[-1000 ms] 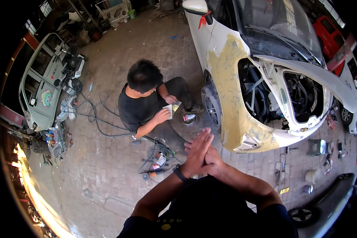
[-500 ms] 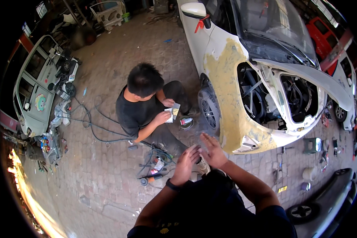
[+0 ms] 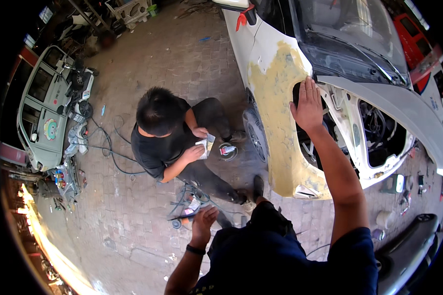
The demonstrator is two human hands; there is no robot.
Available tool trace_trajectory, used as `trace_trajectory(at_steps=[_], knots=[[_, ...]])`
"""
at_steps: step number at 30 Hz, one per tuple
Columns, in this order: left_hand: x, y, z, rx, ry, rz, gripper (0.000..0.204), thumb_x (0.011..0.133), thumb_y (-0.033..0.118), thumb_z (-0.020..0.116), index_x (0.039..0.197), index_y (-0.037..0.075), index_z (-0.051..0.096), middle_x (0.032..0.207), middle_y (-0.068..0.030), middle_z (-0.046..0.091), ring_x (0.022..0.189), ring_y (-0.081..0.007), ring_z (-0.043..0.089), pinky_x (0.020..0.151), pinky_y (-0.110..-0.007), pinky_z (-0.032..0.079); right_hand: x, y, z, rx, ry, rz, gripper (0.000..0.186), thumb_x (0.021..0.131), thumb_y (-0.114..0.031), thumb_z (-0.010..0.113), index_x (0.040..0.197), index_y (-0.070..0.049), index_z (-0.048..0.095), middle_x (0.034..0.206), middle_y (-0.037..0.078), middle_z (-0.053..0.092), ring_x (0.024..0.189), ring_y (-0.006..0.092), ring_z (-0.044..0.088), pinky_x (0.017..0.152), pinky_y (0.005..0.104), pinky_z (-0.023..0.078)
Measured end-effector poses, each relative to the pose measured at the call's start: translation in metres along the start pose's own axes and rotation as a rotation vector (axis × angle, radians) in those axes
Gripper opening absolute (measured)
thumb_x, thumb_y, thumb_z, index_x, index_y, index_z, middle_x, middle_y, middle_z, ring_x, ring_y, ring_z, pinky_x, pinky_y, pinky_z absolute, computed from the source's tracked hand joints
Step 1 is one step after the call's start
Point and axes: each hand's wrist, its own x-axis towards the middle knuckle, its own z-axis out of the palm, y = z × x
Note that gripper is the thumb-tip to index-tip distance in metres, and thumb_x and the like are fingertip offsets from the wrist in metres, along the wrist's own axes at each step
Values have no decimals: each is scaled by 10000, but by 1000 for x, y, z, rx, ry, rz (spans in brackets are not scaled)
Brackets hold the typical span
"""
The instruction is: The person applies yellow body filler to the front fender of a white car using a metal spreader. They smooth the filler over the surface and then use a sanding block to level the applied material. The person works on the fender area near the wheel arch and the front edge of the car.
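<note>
My right hand (image 3: 308, 107) is stretched out flat, fingers extended, over the inner edge of the front fender (image 3: 275, 81) and beside the empty headlight opening. I cannot tell whether it touches the panel. The white car (image 3: 241, 46) has yellowish filler, with darker patches, spread over this fender and the front corner. My left hand (image 3: 203, 225), with a dark band at the wrist, hangs low over the floor, its fingers loosely bent and holding nothing. Beyond it an orange and grey power tool (image 3: 178, 222) lies by coiled hoses.
A person in dark clothes (image 3: 160, 132) sits by the front wheel (image 3: 256, 133), holding flat pieces (image 3: 206, 146) in both hands. A round tin (image 3: 228, 152) stands between them and the wheel. Hoses (image 3: 112, 153) cross the brick floor. A grey car (image 3: 411, 246) is at lower right.
My hands have parted: the right moved up and forward to the fender, the left drew back to the left. My view has shifted, and the seated person's head is bent lower.
</note>
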Motion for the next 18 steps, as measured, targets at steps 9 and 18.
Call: trace_trajectory(at_steps=[9, 18], knots=[[36, 34, 180, 87, -167, -1, 531, 1155, 352, 352, 1462, -45, 526, 1429, -229, 641, 1334, -332, 625, 1187, -446, 445, -9, 14, 43, 239, -485, -763, 650, 912, -394, 732, 1410, 10, 630, 1611, 164, 515, 1547, 341, 412, 1316, 523, 232], [87, 32, 219, 98, -175, 15, 495, 1133, 304, 409, 1449, -60, 524, 1416, -242, 645, 1320, -353, 636, 1172, -458, 458, 1, 41, 17, 153, -389, -531, 812, 925, -395, 731, 1533, 82, 480, 1705, 244, 336, 1610, 365, 284, 1330, 517, 184]])
